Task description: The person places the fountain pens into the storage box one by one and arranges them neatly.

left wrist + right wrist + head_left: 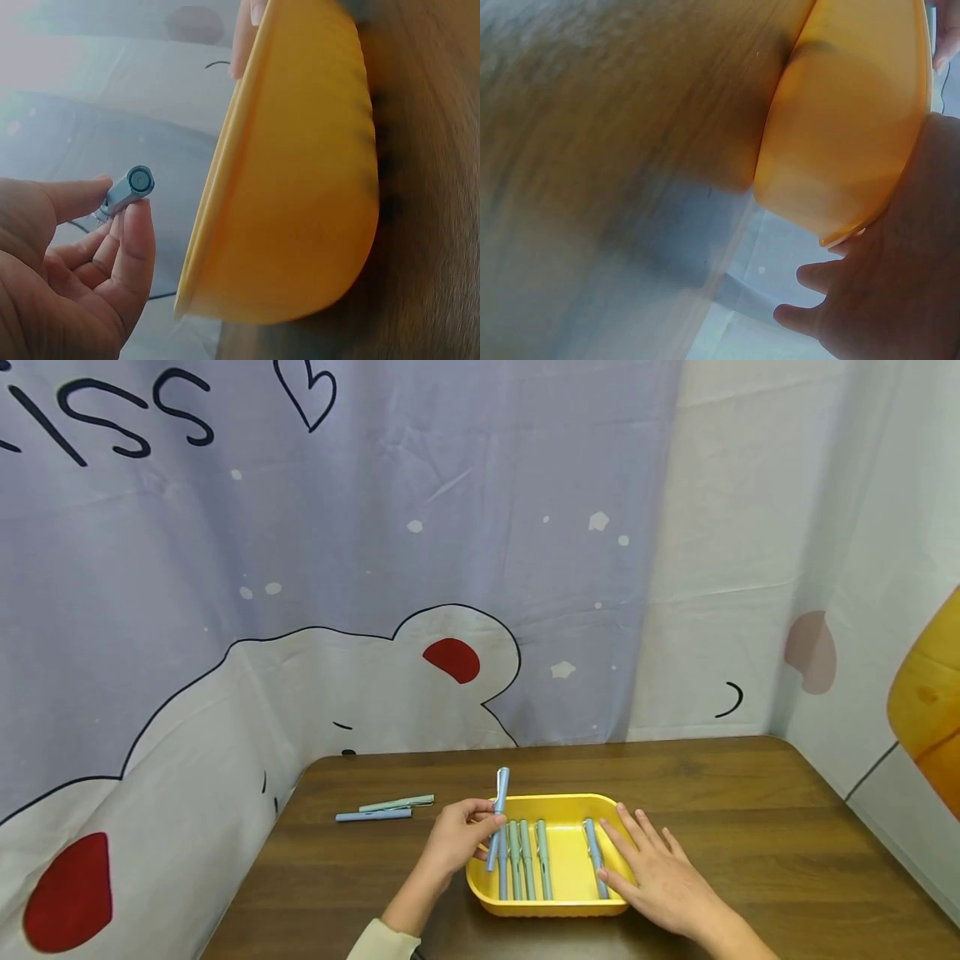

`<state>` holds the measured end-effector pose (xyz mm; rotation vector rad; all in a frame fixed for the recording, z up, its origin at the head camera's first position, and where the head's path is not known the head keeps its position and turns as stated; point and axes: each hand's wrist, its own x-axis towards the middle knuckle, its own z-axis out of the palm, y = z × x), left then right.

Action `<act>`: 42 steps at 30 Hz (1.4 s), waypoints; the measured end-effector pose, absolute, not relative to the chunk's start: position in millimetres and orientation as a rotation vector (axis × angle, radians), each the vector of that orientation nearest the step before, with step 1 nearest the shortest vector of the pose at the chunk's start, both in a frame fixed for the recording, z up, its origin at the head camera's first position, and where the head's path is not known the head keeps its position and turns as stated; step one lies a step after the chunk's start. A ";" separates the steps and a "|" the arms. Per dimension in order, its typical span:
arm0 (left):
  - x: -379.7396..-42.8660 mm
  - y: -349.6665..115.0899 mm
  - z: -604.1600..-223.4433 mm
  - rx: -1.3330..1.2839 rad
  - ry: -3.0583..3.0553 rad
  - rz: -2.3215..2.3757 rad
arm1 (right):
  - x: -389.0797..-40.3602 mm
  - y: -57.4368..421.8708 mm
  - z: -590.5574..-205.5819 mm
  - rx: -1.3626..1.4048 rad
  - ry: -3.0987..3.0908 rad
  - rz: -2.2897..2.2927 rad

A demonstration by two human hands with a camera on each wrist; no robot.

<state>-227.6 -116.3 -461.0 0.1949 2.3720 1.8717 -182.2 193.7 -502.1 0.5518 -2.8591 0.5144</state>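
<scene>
My left hand (459, 837) pinches a blue pen (502, 787) between thumb and fingers, over the left end of a yellow tray (558, 909). That pen stands nearly upright and tilted; the left wrist view shows its round end (140, 180) above the tray's rim. Inside the tray, a blue pen (503, 868) and several green pens (527, 860) lie side by side at the left. Another blue pen (595, 858) lies apart at the right. My right hand (663, 872) is spread with straight fingers over the tray's right rim, its thumb near that pen.
Left of the tray, a green pen (397, 803) and a blue pen (373, 816) lie close together on the brown wooden table (315, 881). A printed curtain (570, 568) hangs behind the table and along its sides.
</scene>
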 end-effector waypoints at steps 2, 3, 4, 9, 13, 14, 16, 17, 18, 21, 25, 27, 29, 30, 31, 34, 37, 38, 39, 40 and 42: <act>-227.3 -112.1 -461.9 0.193 2.362 1.881 | -182.4 193.7 -502.2 0.550 -2.858 0.514; -227.0 -109.9 -462.1 0.193 2.358 1.883 | -182.5 193.8 -502.3 0.549 -2.857 0.511; -226.7 -107.7 -462.4 0.196 2.354 1.888 | -182.6 193.8 -502.4 0.548 -2.857 0.509; -224.1 -96.8 -461.8 0.201 2.331 1.926 | -183.4 193.4 -502.8 0.553 -2.852 0.503; -222.4 -88.7 -461.3 0.190 2.340 1.928 | -183.6 192.9 -502.7 0.558 -2.852 0.505; -222.3 -86.4 -461.5 0.189 2.350 1.923 | -183.6 192.8 -502.5 0.558 -2.852 0.508; -221.4 -82.5 -461.7 0.187 2.354 1.921 | -183.5 192.8 -502.3 0.556 -2.855 0.513; -220.8 -80.6 -461.9 0.189 2.351 1.924 | -183.5 192.8 -502.3 0.555 -2.855 0.514; -220.4 -78.6 -462.5 0.196 2.346 1.926 | -183.5 192.8 -502.3 0.554 -2.856 0.514; -219.2 -72.9 -463.6 0.203 2.304 1.934 | -183.5 192.9 -502.6 0.552 -2.858 0.512; -218.5 -65.2 -466.4 0.199 2.266 1.926 | -183.6 192.9 -502.5 0.551 -2.856 0.503; -218.1 -61.7 -467.6 0.189 2.256 1.916 | -183.5 193.1 -502.2 0.548 -2.858 0.503; -217.8 -58.5 -469.0 0.180 2.251 1.902 | -183.5 193.3 -502.0 0.545 -2.862 0.503; -217.6 -56.9 -469.7 0.176 2.250 1.893 | -183.5 193.4 -501.9 0.545 -2.865 0.505; -217.4 -55.3 -470.3 0.170 2.248 1.886 | -183.5 193.5 -501.8 0.545 -2.868 0.508; -216.9 -51.2 -471.9 0.155 2.238 1.862 | -183.6 193.8 -501.8 0.546 -2.875 0.511; -216.9 -47.2 -472.8 0.150 2.240 1.831 | -183.5 194.1 -502.0 0.546 -2.873 0.516; -217.0 -46.1 -472.8 0.152 2.239 1.820 | -183.6 194.2 -502.1 0.546 -2.871 0.516; -217.1 -44.8 -472.6 0.154 2.241 1.808 | -183.5 194.2 -502.2 0.546 -2.869 0.519; -217.2 -43.6 -472.7 0.156 2.242 1.800 | -183.5 194.3 -502.3 0.546 -2.868 0.523; -217.5 -41.1 -473.1 0.156 2.236 1.791 | -183.5 194.3 -502.5 0.546 -2.868 0.528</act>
